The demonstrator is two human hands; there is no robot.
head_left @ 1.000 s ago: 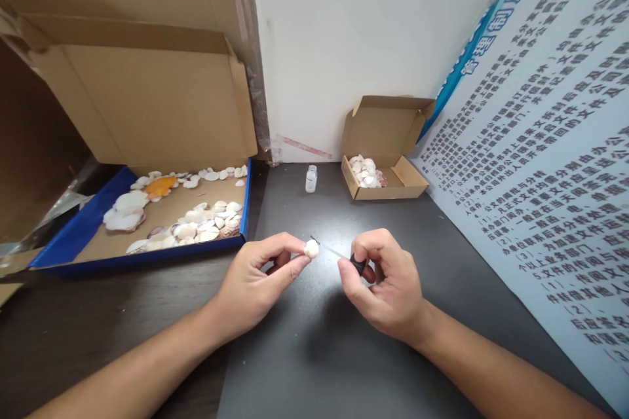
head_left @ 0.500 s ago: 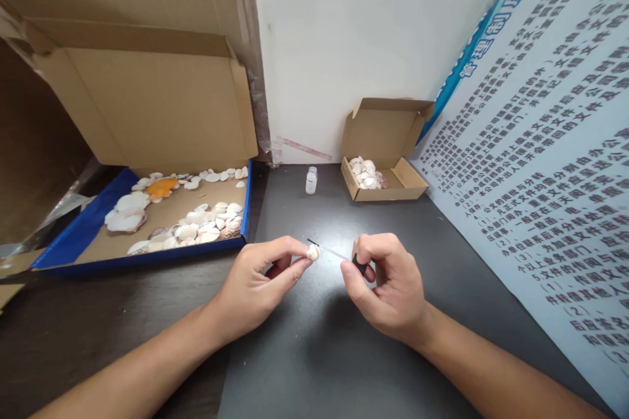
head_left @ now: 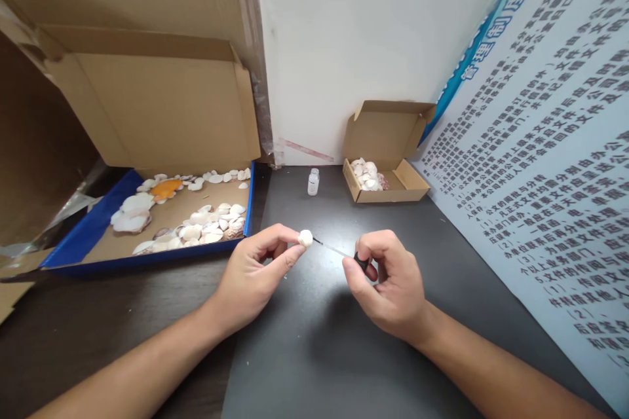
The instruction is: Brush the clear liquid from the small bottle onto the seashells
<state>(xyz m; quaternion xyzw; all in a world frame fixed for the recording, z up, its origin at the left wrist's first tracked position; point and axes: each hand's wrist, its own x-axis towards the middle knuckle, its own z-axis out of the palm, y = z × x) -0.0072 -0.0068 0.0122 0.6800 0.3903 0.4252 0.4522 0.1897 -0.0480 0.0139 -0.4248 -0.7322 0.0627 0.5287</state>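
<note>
Above the desk (head_left: 304, 373), my left hand (head_left: 258, 270) pinches a small white seashell (head_left: 305, 238) while my right hand (head_left: 390, 285) grips a thin brush (head_left: 335, 249) by its black cap (head_left: 361, 261), dark tip near the shell.

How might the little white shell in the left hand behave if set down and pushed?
The white shell would probably roll or rock, given its rounded outline. It seems light: the left hand holds it in a pinch. Likely stiff too: it shows no visible squashing.
</note>
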